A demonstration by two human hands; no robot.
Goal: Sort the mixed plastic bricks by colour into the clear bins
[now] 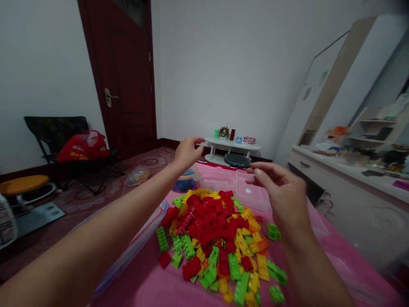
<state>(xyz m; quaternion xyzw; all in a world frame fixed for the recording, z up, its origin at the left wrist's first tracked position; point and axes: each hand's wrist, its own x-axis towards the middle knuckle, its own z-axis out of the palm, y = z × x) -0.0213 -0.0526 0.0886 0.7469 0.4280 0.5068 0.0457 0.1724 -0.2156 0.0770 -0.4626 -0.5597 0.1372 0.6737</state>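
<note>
A heap of red, yellow and green building bricks (pixel 220 234) lies on a pink cloth surface (pixel 153 281). Both of my hands are raised above the far side of the heap. My left hand (pixel 187 152) has its fingers curled, thumb and forefinger pinched together; what they pinch I cannot make out. My right hand (pixel 281 192) is also curled with its fingertips pressed together, just over a clear plastic box (pixel 246 192) that stands behind the heap. Whether it holds the box's edge is unclear.
A small tub with blue contents (pixel 187 180) sits beyond the heap. A clear plastic sheet (pixel 137 245) lies along the cloth's left edge. Around stand a dark red door (pixel 124 76), a folding chair with a red bag (pixel 83 147), a low white table (pixel 233 147) and a white dresser (pixel 351 187).
</note>
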